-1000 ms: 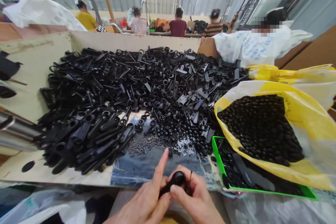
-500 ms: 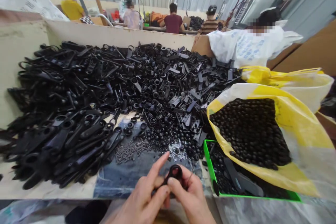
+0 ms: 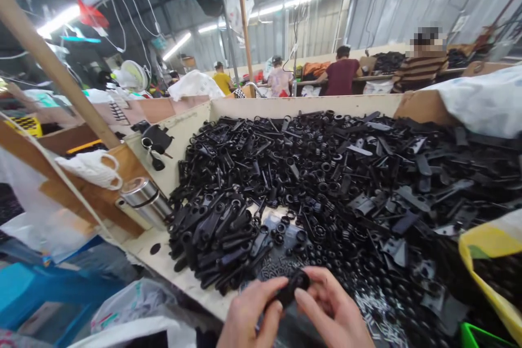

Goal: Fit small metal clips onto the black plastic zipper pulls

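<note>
Black plastic part [image 3: 292, 288] sits between the two hands, low in the view at the near edge of the bench, and its dark surface shows little detail. Left hand [image 3: 250, 315] and right hand [image 3: 330, 310] come in from below and almost meet around it. Left fingertips [image 3: 277, 285] pinch one side and right fingertips [image 3: 304, 294] press the other, so both hands are closed on it but not clenched. The hold looks meant for turning the part and feeling it, since only the fingertips bear on it and the palms stay clear. How the thumbs sit behind it is hidden.

Just beyond the hands spreads a heap of black parts [image 3: 326, 185], bounded at the far side by a pale board wall [image 3: 305, 106]. Long handles [image 3: 216, 234] mass to the left, small rings [image 3: 281, 234] lie near the hands, and flat brackets [image 3: 399, 212] lie to the right. Silver clips [image 3: 375, 310] lie at the lower right. This loose grouping seems to keep each kind within reach. At the right edge, a yellow bag [image 3: 489, 250] holds dark pieces, and a green bin [image 3: 477, 337] shows at the corner. A steel cylinder [image 3: 144, 198] rests against the bench's left wall. Co-workers, one in a striped shirt [image 3: 424, 65] and one in a maroon shirt [image 3: 342, 77], sit at a far bench.
</note>
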Demonstrator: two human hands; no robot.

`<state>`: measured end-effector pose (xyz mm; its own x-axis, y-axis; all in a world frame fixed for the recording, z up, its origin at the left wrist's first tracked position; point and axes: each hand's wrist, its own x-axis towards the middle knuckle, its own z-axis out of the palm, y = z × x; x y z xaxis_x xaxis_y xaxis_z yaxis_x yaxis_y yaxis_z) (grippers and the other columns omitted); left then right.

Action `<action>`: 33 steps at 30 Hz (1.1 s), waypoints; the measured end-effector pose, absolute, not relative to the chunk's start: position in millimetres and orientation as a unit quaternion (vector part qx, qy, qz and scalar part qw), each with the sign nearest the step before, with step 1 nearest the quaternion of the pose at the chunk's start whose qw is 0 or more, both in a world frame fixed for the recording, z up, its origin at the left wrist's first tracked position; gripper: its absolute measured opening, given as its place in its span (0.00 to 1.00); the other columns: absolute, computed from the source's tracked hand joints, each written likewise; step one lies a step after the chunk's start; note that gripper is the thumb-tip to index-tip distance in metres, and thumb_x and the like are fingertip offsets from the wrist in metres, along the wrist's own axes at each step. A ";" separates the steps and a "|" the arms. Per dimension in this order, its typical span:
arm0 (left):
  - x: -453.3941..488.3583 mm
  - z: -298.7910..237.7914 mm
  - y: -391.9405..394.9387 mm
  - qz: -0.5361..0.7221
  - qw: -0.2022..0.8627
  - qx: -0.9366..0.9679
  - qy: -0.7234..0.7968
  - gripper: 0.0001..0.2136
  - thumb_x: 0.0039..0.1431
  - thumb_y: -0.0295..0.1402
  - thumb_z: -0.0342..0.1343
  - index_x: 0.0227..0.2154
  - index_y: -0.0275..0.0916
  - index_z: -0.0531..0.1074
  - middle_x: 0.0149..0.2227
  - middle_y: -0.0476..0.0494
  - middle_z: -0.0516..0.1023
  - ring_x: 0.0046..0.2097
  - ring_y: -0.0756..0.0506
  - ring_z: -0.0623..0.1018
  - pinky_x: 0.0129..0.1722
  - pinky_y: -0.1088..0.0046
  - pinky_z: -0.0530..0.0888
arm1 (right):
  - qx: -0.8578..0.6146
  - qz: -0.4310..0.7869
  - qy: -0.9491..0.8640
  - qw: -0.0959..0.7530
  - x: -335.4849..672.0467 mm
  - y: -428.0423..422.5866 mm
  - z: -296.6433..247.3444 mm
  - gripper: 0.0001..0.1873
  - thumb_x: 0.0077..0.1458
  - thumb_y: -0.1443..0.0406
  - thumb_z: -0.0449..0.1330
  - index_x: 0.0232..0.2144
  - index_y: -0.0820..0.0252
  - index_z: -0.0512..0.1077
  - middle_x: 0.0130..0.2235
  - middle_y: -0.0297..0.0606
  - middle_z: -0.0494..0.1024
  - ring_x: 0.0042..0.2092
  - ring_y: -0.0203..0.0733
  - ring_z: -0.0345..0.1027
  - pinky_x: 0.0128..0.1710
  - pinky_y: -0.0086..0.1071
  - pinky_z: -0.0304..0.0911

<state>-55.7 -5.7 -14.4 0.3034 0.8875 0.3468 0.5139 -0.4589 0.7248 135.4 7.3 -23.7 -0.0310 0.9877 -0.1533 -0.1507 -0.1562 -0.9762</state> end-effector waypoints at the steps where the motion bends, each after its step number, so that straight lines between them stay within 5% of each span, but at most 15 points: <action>1: -67.8 -1.2 -0.7 0.388 0.199 0.760 0.482 0.16 0.70 0.29 0.53 0.56 0.50 0.74 0.44 0.46 0.86 0.44 0.45 0.84 0.46 0.73 0.78 | -0.478 0.572 -0.463 0.479 125.5 22.7 -15.1 0.28 0.51 0.43 0.71 0.42 0.58 0.77 0.26 0.33 0.78 0.29 0.41 0.72 0.31 0.30 0.67; 6: -109.4 40.0 37.7 0.428 -0.052 0.725 0.538 0.11 0.71 0.28 0.51 0.50 0.42 0.76 0.48 0.40 0.83 0.50 0.42 0.80 0.52 0.64 0.74 | -0.436 0.503 -0.594 0.452 56.2 99.7 29.1 0.27 0.62 0.49 0.61 0.49 0.67 0.77 0.28 0.37 0.80 0.31 0.43 0.75 0.35 0.33 0.70; 11: -125.8 24.3 78.7 0.374 -0.251 0.719 0.529 0.10 0.70 0.30 0.53 0.48 0.39 0.77 0.47 0.34 0.84 0.49 0.33 0.81 0.50 0.52 0.68 | -0.490 0.392 -0.656 0.421 33.3 128.1 43.8 0.24 0.56 0.59 0.70 0.54 0.58 0.79 0.28 0.32 0.82 0.32 0.43 0.77 0.36 0.31 0.69; 16: -129.3 10.2 92.7 0.394 -0.232 0.717 0.526 0.12 0.70 0.28 0.52 0.51 0.42 0.76 0.46 0.35 0.85 0.46 0.35 0.81 0.46 0.53 0.66 | -0.550 0.243 -0.718 0.349 87.6 91.9 34.2 0.08 0.65 0.64 0.64 0.40 0.50 0.85 0.37 0.29 0.87 0.38 0.38 0.80 0.42 0.26 0.67; 26: -131.6 5.3 86.0 0.395 -0.145 0.740 0.525 0.15 0.67 0.26 0.49 0.50 0.45 0.77 0.50 0.38 0.83 0.54 0.36 0.78 0.56 0.51 0.60 | -0.655 0.095 -0.732 0.164 168.3 130.9 31.6 0.12 0.70 0.66 0.56 0.44 0.54 0.80 0.45 0.39 0.84 0.47 0.46 0.79 0.45 0.32 0.67; 33: -131.7 4.5 81.0 0.371 -0.161 0.747 0.527 0.16 0.63 0.31 0.55 0.52 0.47 0.78 0.55 0.38 0.81 0.57 0.33 0.76 0.58 0.51 0.59 | -0.596 0.035 -0.802 0.003 141.9 163.1 33.6 0.11 0.62 0.75 0.59 0.39 0.59 0.79 0.47 0.48 0.80 0.41 0.47 0.81 0.36 0.32 0.66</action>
